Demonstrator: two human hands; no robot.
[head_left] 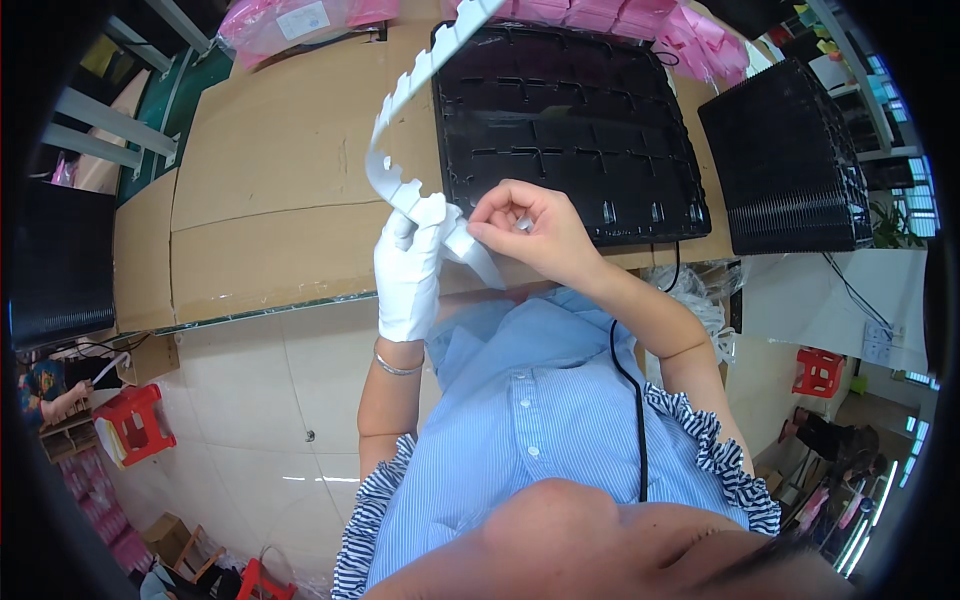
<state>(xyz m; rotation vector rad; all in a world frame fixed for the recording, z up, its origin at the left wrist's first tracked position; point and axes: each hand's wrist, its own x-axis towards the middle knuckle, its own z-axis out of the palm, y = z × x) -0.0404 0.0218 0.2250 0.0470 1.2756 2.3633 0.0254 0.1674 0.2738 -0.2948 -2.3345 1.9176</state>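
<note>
A long white strip with tabs or notches along one edge (400, 95) curves from the top of the view down to my hands. My left hand (408, 265), in a white glove, is closed on the strip near its lower end. Below the glove, a short loose tail of the strip (485, 265) hangs toward the table's front edge. My bare right hand (535, 230) is right beside it, thumb and fingertips pinched close to the strip. A small whitish piece (524, 224) shows within its curled fingers; its kind is too small to make out.
Cardboard (270, 180) covers the table. A black tray (570, 130) with molded compartments lies behind my right hand. A stack of black trays (790, 160) stands right, another black stack (60, 260) far left. Pink bags (610, 15) lie at the back. A red stool (135, 425) stands left.
</note>
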